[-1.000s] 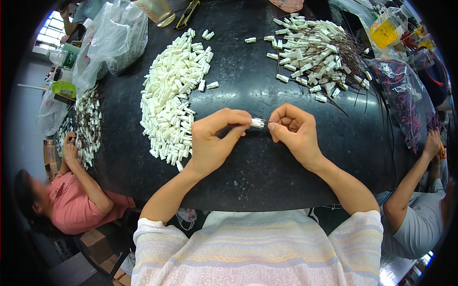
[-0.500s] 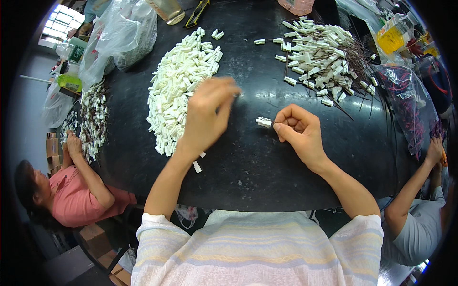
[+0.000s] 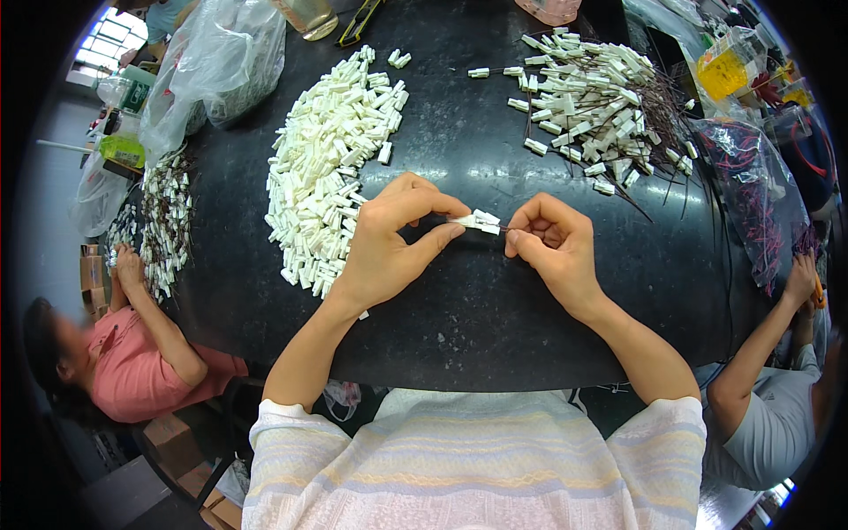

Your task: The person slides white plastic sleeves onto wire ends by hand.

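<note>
In front of me, a white plastic connector housing [image 3: 483, 221] lies between my two hands, a little above the black table. My left hand [image 3: 389, 238] pinches its left end with thumb and forefinger. Whether there is one housing or two side by side is hard to make out. My right hand [image 3: 563, 252] grips a thin dark wire between thumb and bent fingers, just right of the housing. A big heap of loose white housings [image 3: 322, 168] spreads beyond and to the left of my left hand. Another housing is partly hidden by my left wrist.
Wired white connectors [image 3: 601, 106] are piled at the far right. At the back are a plastic bag [image 3: 216, 66], a bottle [image 3: 306, 16] and a yellow-black cutter knife [image 3: 360, 24]. Co-workers sit left [image 3: 146, 353] and right [image 3: 768, 397]; a bag of coloured wires [image 3: 751, 190] lies near the right one.
My left hand has come down and right from beside the heap to pinch at the connector. My right hand stays nearly still. One loose housing now shows at the heap's right edge.
</note>
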`<control>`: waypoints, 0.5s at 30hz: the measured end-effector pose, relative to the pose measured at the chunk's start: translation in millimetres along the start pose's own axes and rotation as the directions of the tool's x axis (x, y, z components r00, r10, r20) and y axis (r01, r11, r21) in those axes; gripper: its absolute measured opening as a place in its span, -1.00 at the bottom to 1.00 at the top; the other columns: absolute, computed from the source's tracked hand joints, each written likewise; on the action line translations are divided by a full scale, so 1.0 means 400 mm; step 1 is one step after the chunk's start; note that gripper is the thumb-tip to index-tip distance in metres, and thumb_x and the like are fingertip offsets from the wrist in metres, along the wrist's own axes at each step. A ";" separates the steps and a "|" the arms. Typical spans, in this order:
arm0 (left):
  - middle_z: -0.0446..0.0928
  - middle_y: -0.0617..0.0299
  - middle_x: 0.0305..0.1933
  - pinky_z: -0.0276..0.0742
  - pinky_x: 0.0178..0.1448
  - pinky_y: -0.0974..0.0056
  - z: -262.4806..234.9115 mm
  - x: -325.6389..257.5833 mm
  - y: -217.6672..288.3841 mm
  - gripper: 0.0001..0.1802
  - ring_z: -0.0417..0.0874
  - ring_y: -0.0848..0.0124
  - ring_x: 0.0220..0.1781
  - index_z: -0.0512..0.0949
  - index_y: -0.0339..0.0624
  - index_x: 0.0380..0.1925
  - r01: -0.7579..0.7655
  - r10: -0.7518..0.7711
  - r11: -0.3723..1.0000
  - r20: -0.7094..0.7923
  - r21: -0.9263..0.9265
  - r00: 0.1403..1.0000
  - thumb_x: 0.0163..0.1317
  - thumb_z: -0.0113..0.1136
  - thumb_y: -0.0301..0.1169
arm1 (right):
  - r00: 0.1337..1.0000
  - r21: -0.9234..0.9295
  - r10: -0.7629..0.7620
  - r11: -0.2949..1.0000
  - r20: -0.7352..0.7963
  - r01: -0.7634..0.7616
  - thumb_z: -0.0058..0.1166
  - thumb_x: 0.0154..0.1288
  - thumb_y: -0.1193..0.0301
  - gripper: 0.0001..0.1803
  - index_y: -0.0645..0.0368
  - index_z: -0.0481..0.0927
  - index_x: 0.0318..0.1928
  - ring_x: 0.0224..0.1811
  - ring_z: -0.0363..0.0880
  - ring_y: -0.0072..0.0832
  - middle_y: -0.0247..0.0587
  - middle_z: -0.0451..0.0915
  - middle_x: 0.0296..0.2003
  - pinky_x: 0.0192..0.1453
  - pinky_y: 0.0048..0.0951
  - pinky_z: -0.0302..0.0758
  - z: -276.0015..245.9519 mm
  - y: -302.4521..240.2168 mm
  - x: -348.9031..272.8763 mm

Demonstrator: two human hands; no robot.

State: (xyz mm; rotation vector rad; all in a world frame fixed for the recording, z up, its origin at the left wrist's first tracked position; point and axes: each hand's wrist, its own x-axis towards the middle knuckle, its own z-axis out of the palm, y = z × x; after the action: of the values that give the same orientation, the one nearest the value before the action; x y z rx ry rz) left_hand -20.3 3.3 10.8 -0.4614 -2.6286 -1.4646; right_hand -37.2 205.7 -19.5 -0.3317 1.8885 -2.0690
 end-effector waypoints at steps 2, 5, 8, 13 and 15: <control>0.48 0.24 -0.46 0.36 -0.35 0.44 0.003 -0.001 0.004 -0.80 0.48 0.46 -0.38 0.59 -0.23 -0.39 0.001 -0.001 1.000 -0.001 -0.016 1.000 -0.11 0.26 -0.60 | 1.000 0.001 0.004 1.000 -0.007 -0.004 0.01 0.06 0.60 -0.96 0.29 0.42 -0.46 -0.54 0.43 -0.75 -0.34 0.49 -0.58 -0.49 -0.72 0.29 0.003 0.001 0.000; 0.48 0.23 -0.46 0.38 -0.34 0.42 0.012 -0.001 0.006 -0.81 0.48 0.45 -0.37 0.59 -0.24 -0.40 -0.013 0.013 0.999 -0.002 -0.043 1.000 -0.11 0.26 -0.61 | 1.000 -0.031 -0.002 1.000 -0.007 0.002 0.02 0.05 0.61 -0.95 0.28 0.43 -0.46 -0.57 0.38 -0.79 -0.38 0.48 -0.59 -0.53 -0.73 0.23 0.001 0.011 -0.001; 0.48 0.21 -0.45 0.40 -0.30 0.38 0.018 -0.005 -0.004 -0.80 0.49 0.39 -0.35 0.59 -0.26 -0.41 -0.045 0.045 0.999 -0.008 -0.021 0.999 -0.13 0.26 -0.62 | 0.999 -0.087 -0.034 0.996 0.002 0.034 0.03 0.04 0.61 -0.94 0.28 0.43 -0.47 -0.59 0.31 -0.83 -0.42 0.45 -0.59 -0.56 -0.74 0.17 0.004 0.019 -0.003; 0.51 0.21 -0.41 0.39 -0.24 0.29 0.031 0.002 -0.003 -0.80 0.46 0.29 -0.30 0.56 -0.26 -0.44 -0.307 0.314 0.936 -0.011 0.171 0.949 -0.17 0.27 -0.61 | 0.996 -0.044 -0.091 0.995 -0.014 0.090 0.03 0.04 0.63 -0.94 0.28 0.43 -0.47 -0.60 0.27 -0.85 -0.45 0.40 -0.59 -0.57 -0.76 0.14 0.010 0.013 -0.002; 0.51 0.20 -0.42 0.38 -0.25 0.28 0.041 0.003 -0.006 -0.80 0.45 0.28 -0.30 0.55 -0.27 -0.45 -0.321 0.329 0.933 -0.020 0.163 0.944 -0.18 0.28 -0.61 | 0.993 -0.067 -0.118 0.991 0.012 0.118 0.03 0.06 0.63 -0.95 0.29 0.43 -0.46 -0.58 0.27 -0.83 -0.43 0.38 -0.54 -0.55 -0.74 0.17 -0.001 0.024 0.000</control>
State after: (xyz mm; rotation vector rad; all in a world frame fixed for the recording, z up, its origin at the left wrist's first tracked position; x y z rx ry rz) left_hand -21.3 16.4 0.5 -0.7895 -2.4554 -1.1424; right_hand -36.7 205.4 -29.2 -0.4784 1.9815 -2.0775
